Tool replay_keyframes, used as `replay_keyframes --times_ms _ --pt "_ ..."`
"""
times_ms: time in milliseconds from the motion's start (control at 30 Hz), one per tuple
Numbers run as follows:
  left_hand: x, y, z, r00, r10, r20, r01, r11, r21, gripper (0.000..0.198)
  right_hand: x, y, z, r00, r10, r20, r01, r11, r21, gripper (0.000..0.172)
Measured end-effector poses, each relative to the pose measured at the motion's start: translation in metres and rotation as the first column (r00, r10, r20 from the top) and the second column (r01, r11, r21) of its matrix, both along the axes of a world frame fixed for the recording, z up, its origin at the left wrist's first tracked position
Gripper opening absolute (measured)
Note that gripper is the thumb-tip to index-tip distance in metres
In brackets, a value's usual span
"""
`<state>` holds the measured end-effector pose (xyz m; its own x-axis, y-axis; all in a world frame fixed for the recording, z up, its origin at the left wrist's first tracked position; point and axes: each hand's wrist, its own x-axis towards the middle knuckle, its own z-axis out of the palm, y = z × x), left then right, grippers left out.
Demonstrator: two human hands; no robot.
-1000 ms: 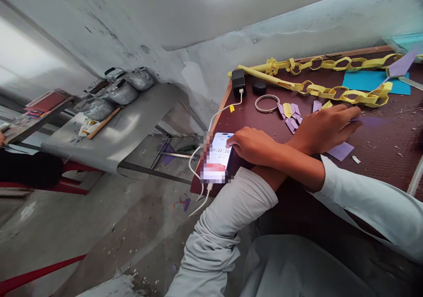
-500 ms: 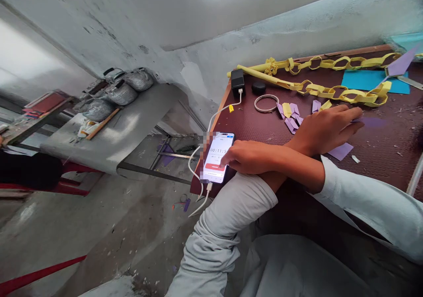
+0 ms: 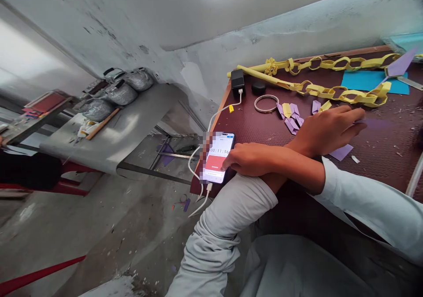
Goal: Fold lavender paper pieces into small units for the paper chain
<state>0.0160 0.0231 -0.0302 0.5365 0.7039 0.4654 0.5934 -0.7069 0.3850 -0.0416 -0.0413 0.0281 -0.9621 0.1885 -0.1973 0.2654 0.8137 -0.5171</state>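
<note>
My forearms cross over the dark red table. My right hand [image 3: 251, 158] reaches left, its fingers curled and a fingertip on the lit screen of a phone [image 3: 215, 156] that shows a timer and a red area; nothing is held in it. Under that arm passes my left hand [image 3: 325, 127], farther right, with a thin piece of purple paper [image 3: 361, 121] between its fingers; the grip is partly hidden. Beyond it lie folded purple and yellow paper pieces [image 3: 292, 125] and a yellow paper chain [image 3: 350, 95]. A flat purple piece [image 3: 342, 151] lies beside my left wrist.
A black charger [image 3: 237, 82], a round black item [image 3: 258, 88] and a ring [image 3: 266, 103] are at the table's left end. Blue paper [image 3: 363, 81] lies under the chain. Metal kettles [image 3: 122, 93] stand on a grey table [image 3: 132, 127] to the left, near a wall.
The red area on the phone screen has grown larger, and the timer reads 00:11:56. My left hand has shifted slightly to the right; my right fingertip has moved a little right on the phone.
</note>
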Motion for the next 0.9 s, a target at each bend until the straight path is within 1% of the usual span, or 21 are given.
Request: replay_keyframes --times_ms 267,400,533,633,800,900 --pt "-0.002 -0.003 0.003 1.000 0.009 0.004 -0.009 1.000 0.012 0.024 0.000 -0.001 -0.001 1.000 0.005 -0.017 -0.005 1.000 0.002 0.047" --pt "-0.003 -0.005 0.003 1.000 -0.009 0.026 0.008 0.999 0.044 0.022 0.002 -0.003 0.000 1.000 0.019 -0.014 -0.018 1.000 0.016 0.048" --pt "-0.001 -0.009 0.005 0.999 -0.016 0.032 0.014 0.998 0.067 0.027 0.006 -0.008 0.004 0.998 0.061 0.011 -0.061 0.996 0.061 0.053" --pt "0.001 -0.011 0.006 1.000 -0.007 0.017 0.006 0.998 0.065 0.026 0.006 -0.011 0.007 0.997 0.077 0.019 -0.079 0.992 0.099 0.053" --pt "0.000 -0.011 0.003 1.000 -0.007 0.030 0.005 0.997 0.075 0.027 0.005 -0.014 0.011 0.998 0.040 0.044 -0.045 0.993 0.107 0.051" --pt "-0.001 -0.011 0.002 0.999 -0.022 0.036 0.019 0.996 0.084 0.029 0.006 -0.015 0.011 0.999 0.018 0.028 -0.021 0.995 0.094 0.049"
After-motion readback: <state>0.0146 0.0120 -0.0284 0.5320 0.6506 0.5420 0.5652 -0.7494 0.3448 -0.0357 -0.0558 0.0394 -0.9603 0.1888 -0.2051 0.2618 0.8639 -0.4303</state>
